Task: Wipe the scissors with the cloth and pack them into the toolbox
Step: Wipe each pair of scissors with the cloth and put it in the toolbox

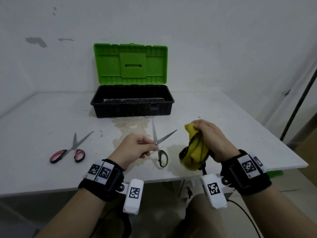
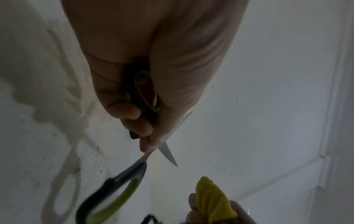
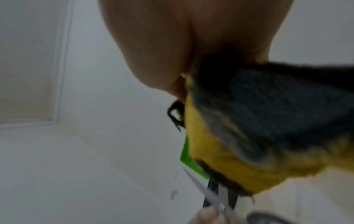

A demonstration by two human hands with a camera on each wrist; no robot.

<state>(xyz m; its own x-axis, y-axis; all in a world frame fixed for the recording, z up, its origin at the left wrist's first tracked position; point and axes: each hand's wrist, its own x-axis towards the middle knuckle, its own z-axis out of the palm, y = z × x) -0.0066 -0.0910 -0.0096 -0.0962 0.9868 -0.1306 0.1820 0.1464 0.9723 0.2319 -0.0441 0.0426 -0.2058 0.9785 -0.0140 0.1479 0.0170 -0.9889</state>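
My left hand holds the green-handled scissors just above the table, blades spread open and pointing away from me. It pinches them at the pivot, with one handle loop tucked in the palm and the other loop hanging free. To the right, my right hand grips a bunched yellow and dark grey cloth, apart from the blades. In the right wrist view the cloth fills the frame, with the scissors below it. The toolbox stands open behind, green lid upright.
A second pair of scissors with red handles lies open on the white table at the left. A pale stain spreads in front of the toolbox. A wall stands close behind the toolbox. A dark pole leans at the right.
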